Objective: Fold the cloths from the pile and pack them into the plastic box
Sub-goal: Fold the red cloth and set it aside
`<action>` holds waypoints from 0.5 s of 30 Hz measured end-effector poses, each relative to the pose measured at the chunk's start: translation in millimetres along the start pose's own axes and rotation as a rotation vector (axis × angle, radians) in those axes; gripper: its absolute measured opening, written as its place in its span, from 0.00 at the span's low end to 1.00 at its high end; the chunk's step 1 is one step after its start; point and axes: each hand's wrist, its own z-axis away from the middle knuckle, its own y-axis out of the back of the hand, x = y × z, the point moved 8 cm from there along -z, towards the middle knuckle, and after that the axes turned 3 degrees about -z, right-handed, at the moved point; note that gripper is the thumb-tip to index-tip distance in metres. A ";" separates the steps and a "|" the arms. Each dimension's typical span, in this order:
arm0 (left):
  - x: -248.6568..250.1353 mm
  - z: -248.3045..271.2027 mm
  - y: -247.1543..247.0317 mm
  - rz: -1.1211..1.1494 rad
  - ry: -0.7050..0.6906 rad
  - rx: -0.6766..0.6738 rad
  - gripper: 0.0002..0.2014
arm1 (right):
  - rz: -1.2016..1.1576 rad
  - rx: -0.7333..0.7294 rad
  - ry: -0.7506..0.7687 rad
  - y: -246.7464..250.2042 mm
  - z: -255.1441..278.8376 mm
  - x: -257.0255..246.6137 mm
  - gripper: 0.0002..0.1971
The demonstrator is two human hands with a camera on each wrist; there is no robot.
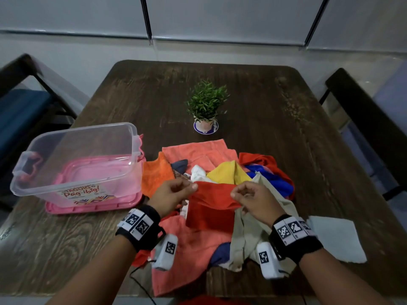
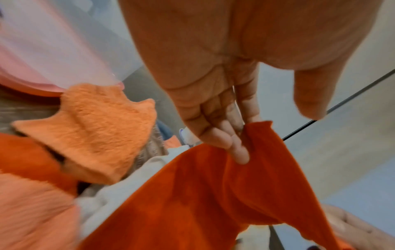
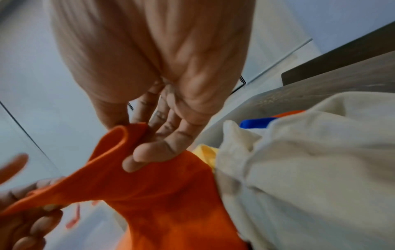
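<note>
Left hand [image 1: 170, 195] and right hand [image 1: 255, 200] each pinch a top corner of the red-orange square cloth [image 1: 212, 208], hanging above the mixed cloth pile [image 1: 198, 234] beside the clear plastic box [image 1: 77, 164]; corners should be kept level and taut before folding.

Plastic box [image 1: 72, 164] label reads "Pag-ibig!"; the rest is illegible

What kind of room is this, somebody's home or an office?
Hard to say; probably a dining or meeting corner. A dark wooden table has chairs at either side, a small potted plant at its middle, and plain pale wall panels behind. Nothing marks it clearly as home or office.
</note>
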 end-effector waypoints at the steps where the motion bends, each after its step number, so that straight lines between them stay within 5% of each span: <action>1: 13.6 -3.1 3.3 -0.009 -0.067 0.037 0.11 | -0.029 0.017 0.041 3.6 -3.9 -8.7 0.04; 3: 34.4 -11.6 9.8 -0.025 -0.166 0.088 0.05 | -0.074 0.043 0.106 8.6 -12.4 -25.2 0.09; 7: 37.1 -24.8 13.5 -0.023 -0.199 0.090 0.13 | -0.060 0.063 0.138 9.9 -20.0 -34.1 0.13; 15: -71.2 -8.0 -10.0 -0.292 0.125 -0.149 0.16 | 0.191 -0.141 -0.147 -19.8 -0.3 54.7 0.13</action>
